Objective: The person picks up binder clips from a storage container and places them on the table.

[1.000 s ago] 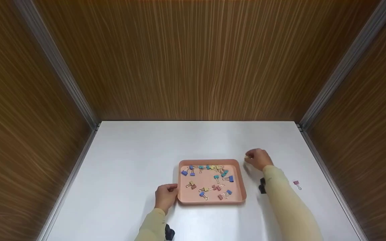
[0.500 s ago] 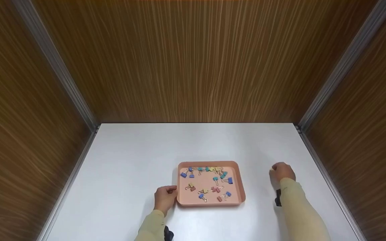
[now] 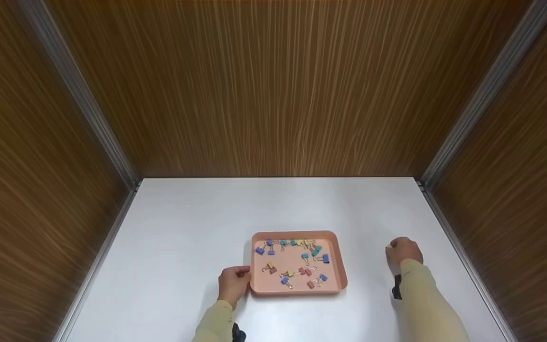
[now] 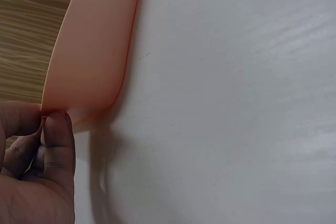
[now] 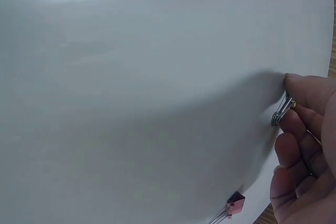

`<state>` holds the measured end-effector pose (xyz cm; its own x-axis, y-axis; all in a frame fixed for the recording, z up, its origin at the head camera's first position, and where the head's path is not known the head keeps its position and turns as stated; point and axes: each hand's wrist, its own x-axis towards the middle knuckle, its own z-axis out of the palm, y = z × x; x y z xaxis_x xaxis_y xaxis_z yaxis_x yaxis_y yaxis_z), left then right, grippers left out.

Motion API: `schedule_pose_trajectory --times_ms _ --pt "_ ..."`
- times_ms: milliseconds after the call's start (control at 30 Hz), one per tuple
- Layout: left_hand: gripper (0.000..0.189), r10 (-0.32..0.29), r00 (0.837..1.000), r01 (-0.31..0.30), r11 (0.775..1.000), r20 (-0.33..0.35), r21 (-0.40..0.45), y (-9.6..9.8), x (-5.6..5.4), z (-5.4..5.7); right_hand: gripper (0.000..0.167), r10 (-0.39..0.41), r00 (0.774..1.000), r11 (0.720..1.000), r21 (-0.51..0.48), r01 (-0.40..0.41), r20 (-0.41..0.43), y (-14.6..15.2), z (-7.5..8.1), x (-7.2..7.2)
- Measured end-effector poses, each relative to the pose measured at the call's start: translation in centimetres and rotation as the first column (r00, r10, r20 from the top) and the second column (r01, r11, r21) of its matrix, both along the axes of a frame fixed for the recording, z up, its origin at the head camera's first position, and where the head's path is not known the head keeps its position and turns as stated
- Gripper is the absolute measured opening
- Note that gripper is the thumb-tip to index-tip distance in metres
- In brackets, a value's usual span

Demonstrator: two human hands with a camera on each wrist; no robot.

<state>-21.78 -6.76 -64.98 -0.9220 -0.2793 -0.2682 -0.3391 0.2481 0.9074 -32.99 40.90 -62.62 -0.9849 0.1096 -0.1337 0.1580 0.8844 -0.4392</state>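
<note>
Pale sleeves (image 3: pixel 214 323) reach across a white bench (image 3: pixel 183 223), where a person's left hand (image 3: pixel 234 283) pinches the left rim of a pink tray (image 3: pixel 298 292), its hold unchanged. Clips (image 3: pixel 285 281) lie scattered inside the tray — blue, teal, yellow and pink. Over the past second the right hand (image 3: pixel 406 249) has swung from just beside the tray out to the right, a small yellow clip (image 5: pixel 284 110) held between thumb and fingertips. The move leaves that clip well apart from the tray and near a pink clip (image 5: pixel 236 203) on the bench, visible only in the right wrist view; whether the yellow one touches the surface cannot be told. Behind stands a wood-grained wall (image 3: pixel 273 95).
</note>
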Motion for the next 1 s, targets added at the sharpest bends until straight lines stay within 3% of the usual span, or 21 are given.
schedule_pose_trajectory --times_ms 233,467,800,1000 --pt "0.019 0.006 1.0 -0.006 1.0 -0.001 0.017 0.0 0.1 -0.1 0.04 -0.026 0.999 0.999 -0.048 0.027 0.022 -0.9 1.1 0.3" --pt "0.019 0.006 1.0 -0.006 1.0 0.008 0.008 0.0 0.1 0.0 0.039 0.016 0.998 0.998 -0.062 -0.019 -0.053 -2.7 1.0 -1.6" --pt "0.019 -0.005 1.0 0.005 1.0 0.004 -0.018 0.0 0.1 0.0 0.036 0.067 0.995 0.982 -0.172 -0.079 -0.074 -9.3 2.0 -3.6" --pt "0.018 -0.034 0.999 0.032 0.996 -0.018 -0.087 -0.1 0.0 0.4 0.033 0.128 0.978 0.974 -0.166 -0.155 -0.162 -14.3 3.1 -3.9"
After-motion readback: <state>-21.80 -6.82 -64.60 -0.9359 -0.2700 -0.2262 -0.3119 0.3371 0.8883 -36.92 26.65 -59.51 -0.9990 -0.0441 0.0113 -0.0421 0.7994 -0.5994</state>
